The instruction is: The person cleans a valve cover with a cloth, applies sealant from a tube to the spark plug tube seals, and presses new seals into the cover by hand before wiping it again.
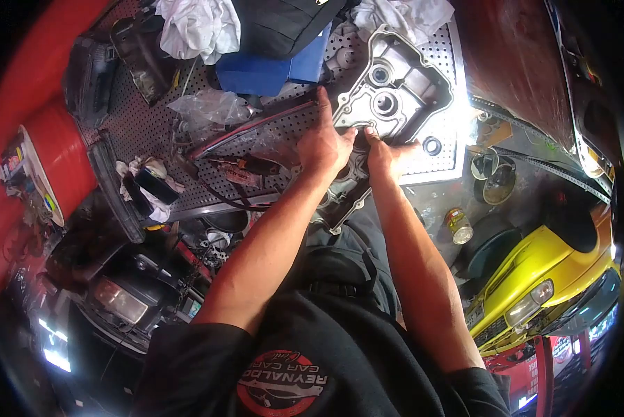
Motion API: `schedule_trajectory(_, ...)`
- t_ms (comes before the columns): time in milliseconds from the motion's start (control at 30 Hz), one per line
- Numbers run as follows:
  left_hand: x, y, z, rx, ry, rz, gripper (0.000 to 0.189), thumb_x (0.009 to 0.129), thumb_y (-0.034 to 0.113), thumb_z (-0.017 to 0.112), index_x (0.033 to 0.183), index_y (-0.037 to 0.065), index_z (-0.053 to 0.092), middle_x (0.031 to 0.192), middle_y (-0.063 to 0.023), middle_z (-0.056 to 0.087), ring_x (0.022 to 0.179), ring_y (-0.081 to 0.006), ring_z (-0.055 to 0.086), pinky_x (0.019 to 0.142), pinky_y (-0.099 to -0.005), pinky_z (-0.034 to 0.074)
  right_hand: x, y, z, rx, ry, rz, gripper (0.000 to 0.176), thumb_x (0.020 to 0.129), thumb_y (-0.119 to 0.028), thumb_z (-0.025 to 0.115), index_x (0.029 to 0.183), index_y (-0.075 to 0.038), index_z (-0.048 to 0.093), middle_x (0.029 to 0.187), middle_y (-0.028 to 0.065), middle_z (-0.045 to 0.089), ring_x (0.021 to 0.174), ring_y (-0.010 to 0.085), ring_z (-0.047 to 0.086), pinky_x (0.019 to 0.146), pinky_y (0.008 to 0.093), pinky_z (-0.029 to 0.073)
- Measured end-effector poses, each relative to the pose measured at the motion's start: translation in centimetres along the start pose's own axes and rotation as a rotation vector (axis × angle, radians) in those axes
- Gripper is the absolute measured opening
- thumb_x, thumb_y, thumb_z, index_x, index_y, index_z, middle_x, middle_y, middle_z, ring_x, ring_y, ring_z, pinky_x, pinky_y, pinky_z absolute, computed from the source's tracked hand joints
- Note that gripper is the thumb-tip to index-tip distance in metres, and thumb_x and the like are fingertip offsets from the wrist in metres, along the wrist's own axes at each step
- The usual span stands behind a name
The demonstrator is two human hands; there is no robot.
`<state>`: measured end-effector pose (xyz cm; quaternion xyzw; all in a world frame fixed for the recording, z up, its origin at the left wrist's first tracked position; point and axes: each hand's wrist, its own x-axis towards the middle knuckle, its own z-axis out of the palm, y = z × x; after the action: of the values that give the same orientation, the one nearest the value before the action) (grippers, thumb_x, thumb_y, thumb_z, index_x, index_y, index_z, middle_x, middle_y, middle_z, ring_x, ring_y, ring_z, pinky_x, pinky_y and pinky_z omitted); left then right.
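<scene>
A bare-metal engine cover [412, 80], with a raised rim, bolt holes and round openings, lies tilted between my hands over the perforated bench. My left hand [324, 147] grips its left side, the thumb pressed on the metal and one finger stretched up along the edge. My right hand [387, 158] holds the right side, its thumb on the face close to the other thumb. Both hands and wrists cover the middle of the part, and its lower end shows between my forearms. Fingers underneath are hidden. A small round ring [431, 145] rests on the bench just right of my right hand.
On the perforated metal bench [440, 167] are a blue box [256, 75], a black bag [280, 24], white rags [199, 28], clear plastic [211, 105] and a long dark red-edged strip [253, 125]. A can [458, 226] stands on the floor near a yellow vehicle front [534, 278].
</scene>
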<state>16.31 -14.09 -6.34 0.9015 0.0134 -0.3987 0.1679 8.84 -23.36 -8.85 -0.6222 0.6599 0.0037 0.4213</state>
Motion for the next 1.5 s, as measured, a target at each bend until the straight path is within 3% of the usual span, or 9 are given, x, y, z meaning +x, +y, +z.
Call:
schedule_trajectory(233, -0.3, -1.2, -0.2, -0.063, -0.048, 0.082, 0.118, 0.080, 0.038, 0.079, 0.159, 0.025, -0.008, 0.099, -0.0259, 0.071, 0.089, -0.0441, 0.070, 0.083, -0.0480, 0.054, 1.3, 2.6, -0.3, 0.102, -0.137, -0.082, 0.104, 0.072, -0.019, 0.089, 0.147, 0.005, 0.021, 0.140, 0.0267, 0.043, 0.128, 0.0346, 0.047, 0.111, 0.0410, 0.034)
schedule_trajectory(367, -2.0, -1.6, 0.9, 0.145, 0.267, 0.369, 0.129, 0.073, 0.035, 0.085, 0.158, 0.014, -0.010, 0.122, -0.0263, 0.061, 0.115, -0.0418, 0.059, 0.101, -0.0553, 0.040, 2.6, 4.5, -4.3, 0.313, -0.494, 0.036, 0.092, 0.084, -0.010, 0.078, 0.153, -0.004, 0.016, 0.144, 0.0250, 0.039, 0.128, 0.0302, 0.044, 0.108, 0.0391, 0.038)
schedule_trajectory(433, -2.8, -0.4, 0.9, 0.145, 0.286, 0.348, 0.130, 0.071, 0.034, 0.085, 0.158, 0.010, -0.008, 0.133, -0.0254, 0.053, 0.122, -0.0399, 0.053, 0.104, -0.0588, 0.032, 3.2, 4.8, -5.5, 0.418, -0.592, 0.102, 0.090, 0.085, -0.010, 0.077, 0.153, -0.009, 0.018, 0.145, 0.0262, 0.038, 0.129, 0.0299, 0.044, 0.106, 0.0401, 0.041)
schedule_trajectory(533, -3.4, 0.6, 1.5, 0.200, 0.315, 0.317, 0.129, 0.071, 0.035, 0.085, 0.158, 0.010, -0.006, 0.130, -0.0242, 0.053, 0.119, -0.0416, 0.053, 0.099, -0.0593, 0.035, 2.4, 5.2, -4.4, 0.441, -0.485, 0.028, 0.090, 0.083, -0.010, 0.079, 0.152, -0.012, 0.022, 0.146, 0.0278, 0.037, 0.130, 0.0337, 0.045, 0.107, 0.0418, 0.040)
schedule_trajectory(633, -3.0, 0.7, 2.2, 0.282, 0.293, 0.271, 0.129, 0.071, 0.037, 0.085, 0.159, 0.011, -0.006, 0.125, -0.0248, 0.051, 0.118, -0.0422, 0.051, 0.098, -0.0584, 0.036, 2.5, 6.8, -1.7, 0.271, -0.293, -0.161, 0.097, 0.074, -0.013, 0.085, 0.150, -0.003, 0.025, 0.148, 0.0307, 0.036, 0.135, 0.0368, 0.042, 0.114, 0.0429, 0.031)
schedule_trajectory(733, -3.2, 1.1, 2.5, 0.322, 0.314, 0.244, 0.128, 0.071, 0.039, 0.085, 0.159, 0.012, -0.004, 0.121, -0.0241, 0.050, 0.118, -0.0398, 0.050, 0.094, -0.0584, 0.037, 1.5, 5.6, -1.0, 0.246, -0.216, -0.140, 0.100, 0.072, -0.014, 0.085, 0.149, 0.002, 0.024, 0.145, 0.0312, 0.041, 0.138, 0.0378, 0.039, 0.115, 0.0405, 0.030)
schedule_trajectory(833, -3.1, 1.3, 2.7, 0.325, 0.304, 0.224, 0.127, 0.072, 0.040, 0.085, 0.160, 0.015, -0.004, 0.121, -0.0234, 0.050, 0.118, -0.0393, 0.048, 0.094, -0.0578, 0.037, 1.3, 5.4, -1.1, 0.162, -0.198, -0.226, 0.108, 0.071, -0.013, 0.089, 0.150, 0.002, 0.017, 0.145, 0.0275, 0.037, 0.137, 0.0337, 0.036, 0.115, 0.0411, 0.028)
schedule_trajectory(1033, -3.0, 0.9, 2.7, 0.327, 0.291, 0.240, 0.125, 0.074, 0.039, 0.085, 0.160, 0.019, -0.003, 0.123, -0.0244, 0.049, 0.118, -0.0399, 0.048, 0.093, -0.0603, 0.036, 0.2, 3.2, -2.0, 0.052, -0.175, -0.177, 0.106, 0.072, -0.018, 0.088, 0.149, 0.004, 0.018, 0.145, 0.0312, 0.038, 0.137, 0.0410, 0.038, 0.115, 0.0437, 0.029)
schedule_trajectory(1500, -2.6, 0.9, 2.8, 0.340, 0.318, 0.259, 0.123, 0.073, 0.036, 0.085, 0.160, 0.016, 0.001, 0.119, -0.0230, 0.050, 0.113, -0.0391, 0.051, 0.089, -0.0585, 0.038, 0.3, 2.9, -1.6, -0.014, -0.139, -0.171, 0.102, 0.071, -0.018, 0.087, 0.147, 0.005, 0.022, 0.140, 0.0298, 0.043, 0.132, 0.0401, 0.042, 0.112, 0.0441, 0.032)
